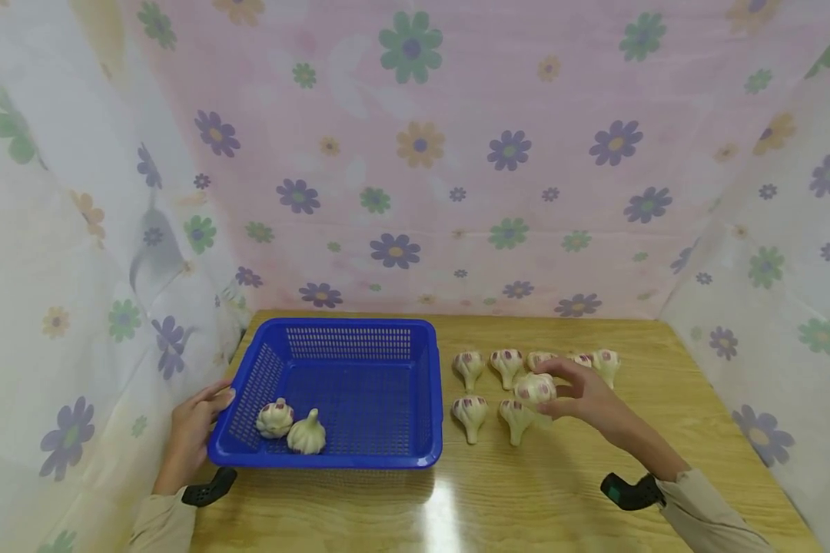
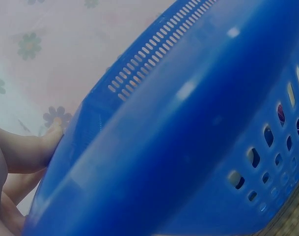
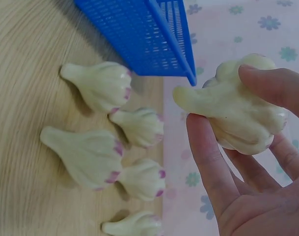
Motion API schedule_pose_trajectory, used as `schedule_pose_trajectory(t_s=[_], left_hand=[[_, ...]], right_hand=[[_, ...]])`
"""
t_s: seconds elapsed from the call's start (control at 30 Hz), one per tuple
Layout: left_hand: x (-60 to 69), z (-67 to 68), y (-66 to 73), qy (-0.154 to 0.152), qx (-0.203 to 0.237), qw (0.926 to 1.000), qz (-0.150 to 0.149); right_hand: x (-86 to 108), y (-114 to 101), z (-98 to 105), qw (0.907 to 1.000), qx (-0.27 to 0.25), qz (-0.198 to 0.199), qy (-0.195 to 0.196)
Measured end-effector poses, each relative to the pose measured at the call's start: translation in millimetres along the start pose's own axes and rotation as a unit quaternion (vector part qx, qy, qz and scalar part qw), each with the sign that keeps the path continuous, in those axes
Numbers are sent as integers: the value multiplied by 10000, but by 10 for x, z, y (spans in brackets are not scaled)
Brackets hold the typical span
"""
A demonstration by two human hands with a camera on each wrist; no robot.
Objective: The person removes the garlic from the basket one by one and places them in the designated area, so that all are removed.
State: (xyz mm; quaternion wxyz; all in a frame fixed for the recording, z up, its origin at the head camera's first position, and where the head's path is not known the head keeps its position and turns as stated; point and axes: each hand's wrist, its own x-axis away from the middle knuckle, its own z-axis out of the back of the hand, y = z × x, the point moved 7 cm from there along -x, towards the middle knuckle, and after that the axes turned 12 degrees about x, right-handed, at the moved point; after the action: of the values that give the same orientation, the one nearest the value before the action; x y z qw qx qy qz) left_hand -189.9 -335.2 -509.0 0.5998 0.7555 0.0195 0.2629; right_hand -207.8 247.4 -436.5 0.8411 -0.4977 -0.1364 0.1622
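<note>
My right hand holds a garlic bulb above the rows of bulbs on the table. In the right wrist view, thumb and fingers pinch this whitish bulb, its stalk pointing left. At the left end of the blue plastic basket, my left hand grips the rim, which fills much of the left wrist view. Two bulbs lie in the basket's near left corner: one purple-marked garlic bulb and one plain garlic bulb. Below the right hand stand a front garlic bulb and its neighbour.
A back row of garlic bulbs, among them a left one and a right one, lies on the wooden table. The right hand partly hides this row. Flowered cloth encloses the table at the back and both sides.
</note>
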Motion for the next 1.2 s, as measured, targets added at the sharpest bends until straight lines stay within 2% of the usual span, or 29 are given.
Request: schedule_pose_trajectory(t_s=[0.27, 0.7, 0.93, 1.2], left_hand=[[16, 54, -39, -6, 87, 10000, 36], [-5, -29, 23, -220, -25, 9997, -38], [-1, -37, 43, -238, -121, 9996, -47], [27, -34, 31, -242, 6, 9997, -52]], right_hand=[[59, 184, 42, 9997, 25, -247, 36], [223, 622, 93, 9936, -218, -1067, 293], [256, 820, 94, 9915, -399, -1146, 475], [262, 1202, 67, 9854, -558, -1423, 744]])
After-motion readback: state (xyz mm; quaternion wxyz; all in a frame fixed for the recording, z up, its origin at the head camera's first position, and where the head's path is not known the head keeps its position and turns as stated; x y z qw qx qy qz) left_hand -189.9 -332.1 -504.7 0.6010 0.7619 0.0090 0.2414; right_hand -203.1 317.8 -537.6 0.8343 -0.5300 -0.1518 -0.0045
